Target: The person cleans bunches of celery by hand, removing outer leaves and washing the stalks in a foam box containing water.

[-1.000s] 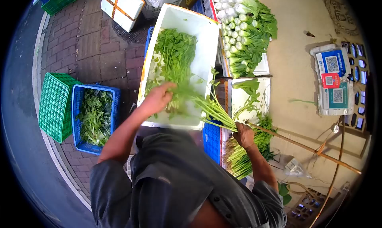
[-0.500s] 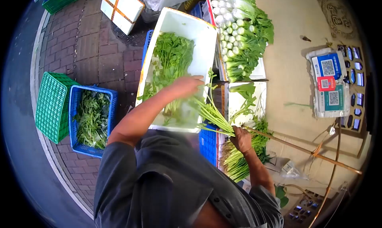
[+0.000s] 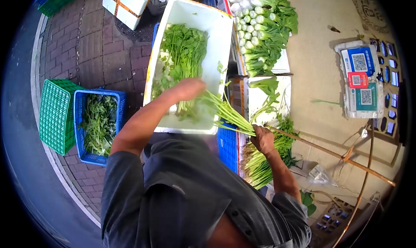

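Note:
My right hand (image 3: 262, 137) is closed around the lower stalks of a green leafy bunch (image 3: 229, 114), which slants up and left over the white foam box (image 3: 219, 70). My left hand (image 3: 190, 90) is over the box near the bunch's blurred upper end, its fingers curled; what they hold is hidden. Beneath and above it, long-stemmed greens (image 3: 186, 48) lie in the box, along its left side.
At the left are a green crate (image 3: 56, 113) and a blue crate (image 3: 79, 131) of greens. White-stemmed vegetables (image 3: 260, 31) lie at the upper right, more stalks (image 3: 260, 165) below. A thin wooden pole (image 3: 333, 157) crosses the right side, near QR code signs (image 3: 362, 81).
My left hand moved right across the bunch's upper end, then back left a little, its fingers now more curled. My right hand has kept its hold. The view shifted slightly.

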{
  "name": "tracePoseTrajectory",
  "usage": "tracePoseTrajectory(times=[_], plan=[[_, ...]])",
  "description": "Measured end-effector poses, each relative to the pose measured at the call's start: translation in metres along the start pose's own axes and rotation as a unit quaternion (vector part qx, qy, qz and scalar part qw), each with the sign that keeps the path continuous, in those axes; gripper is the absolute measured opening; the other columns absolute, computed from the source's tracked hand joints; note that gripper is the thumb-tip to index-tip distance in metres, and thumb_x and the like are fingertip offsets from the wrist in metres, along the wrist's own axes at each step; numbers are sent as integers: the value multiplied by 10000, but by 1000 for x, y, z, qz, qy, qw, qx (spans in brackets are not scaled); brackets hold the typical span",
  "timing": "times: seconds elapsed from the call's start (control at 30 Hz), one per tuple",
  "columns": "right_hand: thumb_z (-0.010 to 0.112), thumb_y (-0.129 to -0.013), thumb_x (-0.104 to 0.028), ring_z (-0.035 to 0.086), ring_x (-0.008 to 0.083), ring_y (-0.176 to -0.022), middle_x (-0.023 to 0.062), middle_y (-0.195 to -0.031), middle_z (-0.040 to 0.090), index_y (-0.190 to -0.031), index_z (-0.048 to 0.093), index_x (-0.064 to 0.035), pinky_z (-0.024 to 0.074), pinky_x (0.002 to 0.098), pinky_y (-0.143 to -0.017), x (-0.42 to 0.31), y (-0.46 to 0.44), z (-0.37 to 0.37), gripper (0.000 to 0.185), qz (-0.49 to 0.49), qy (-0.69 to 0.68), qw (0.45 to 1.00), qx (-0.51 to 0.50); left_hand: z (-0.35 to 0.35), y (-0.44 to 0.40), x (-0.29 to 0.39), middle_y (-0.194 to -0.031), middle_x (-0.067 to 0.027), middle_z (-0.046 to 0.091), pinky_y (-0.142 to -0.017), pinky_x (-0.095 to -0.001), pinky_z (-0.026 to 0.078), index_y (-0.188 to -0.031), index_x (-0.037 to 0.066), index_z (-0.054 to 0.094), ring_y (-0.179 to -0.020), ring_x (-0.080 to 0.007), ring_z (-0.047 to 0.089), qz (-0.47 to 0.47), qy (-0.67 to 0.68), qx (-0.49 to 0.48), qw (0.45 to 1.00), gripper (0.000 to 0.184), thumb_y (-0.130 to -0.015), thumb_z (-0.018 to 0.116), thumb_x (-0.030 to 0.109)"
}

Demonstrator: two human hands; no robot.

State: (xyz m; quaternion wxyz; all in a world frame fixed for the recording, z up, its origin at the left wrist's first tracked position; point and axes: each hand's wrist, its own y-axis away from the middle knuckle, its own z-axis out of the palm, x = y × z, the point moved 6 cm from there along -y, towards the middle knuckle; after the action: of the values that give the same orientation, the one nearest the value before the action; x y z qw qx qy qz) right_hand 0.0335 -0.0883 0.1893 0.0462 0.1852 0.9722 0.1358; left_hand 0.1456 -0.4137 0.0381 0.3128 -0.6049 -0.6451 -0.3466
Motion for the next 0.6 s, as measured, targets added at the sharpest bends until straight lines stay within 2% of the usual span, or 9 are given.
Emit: tracePoseTrajectory(times=[0.17,0.27,0.33,0.37,0.4,0.43,0.47,0.53,0.6], plan=[[728,-712,-111,668,361,-765,152,-871,680,-1156,611,-62,542,451,-686,2,-5,8,462,3,-2,1000,-10,-14,-2,-8,-1129,-189,645,-890,-453,538,-1071,47,701,-983,-375,659,-50,-103,16,993,192,-897,618,53],[699,-719,-92,689,356,-709,166,-872,716,-1152,634,-66,562,431,-644,4,-2,2,439,-4,-2,1000,9,-47,3,-57,-1115,-173,659,-866,-428,555,-1050,53,704,-972,-346,669,-87,-164,134,974,229,-830,643,28],[710,-756,-134,700,338,-723,174,-852,714,-1173,622,-44,565,422,-658,17,9,10,435,65,-54,996,-35,-100,31,-74,-1052,-137,679,-818,-370,558,-1054,45,705,-914,-261,677,-54,-31,317,946,179,-889,634,47],[709,-783,-153,706,307,-711,168,-829,712,-1179,615,-32,561,411,-653,25,14,17,424,96,-61,992,-58,-132,54,-82,-973,-71,691,-774,-314,527,-1089,40,705,-835,-154,631,-145,180,376,897,170,-970,625,131],[697,-804,-163,691,279,-693,150,-809,704,-1188,611,-28,555,399,-646,28,15,18,417,142,-126,978,-85,-163,80,-73,-976,-152,722,-718,-324,507,-1109,65,722,-801,-197,638,-200,191,386,880,212,-1008,586,193],[685,-824,-172,677,250,-675,131,-790,697,-1198,607,-23,549,386,-638,28,16,18,410,187,-189,957,-112,-176,106,-92,-945,-62,709,-710,-282,484,-1128,80,724,-787,-124,575,-176,269,459,829,231,-1010,602,237],[673,-845,-182,663,222,-658,113,-771,690,-1207,603,-18,542,373,-631,29,20,20,404,231,-251,930,-140,-196,135,-89,-950,-3,684,-715,-261,470,-1140,71,719,-787,-99,555,-231,261,483,803,243,-1011,605,243],[648,-843,-124,568,152,-639,48,-747,635,-1147,624,-37,488,330,-602,40,31,44,317,260,-333,896,-133,-215,193,-103,-854,27,599,-644,-221,419,-1156,38,707,-756,-72,505,-199,237,592,744,272,-1018,606,250],[633,-848,-61,488,81,-645,-53,-745,564,-1050,637,-51,432,276,-578,31,24,37,203,284,-347,883,-137,-209,256,-141,-811,28,558,-623,-212,387,-1135,38,700,-716,-48,459,-229,257,596,726,258,-1018,618,253]])
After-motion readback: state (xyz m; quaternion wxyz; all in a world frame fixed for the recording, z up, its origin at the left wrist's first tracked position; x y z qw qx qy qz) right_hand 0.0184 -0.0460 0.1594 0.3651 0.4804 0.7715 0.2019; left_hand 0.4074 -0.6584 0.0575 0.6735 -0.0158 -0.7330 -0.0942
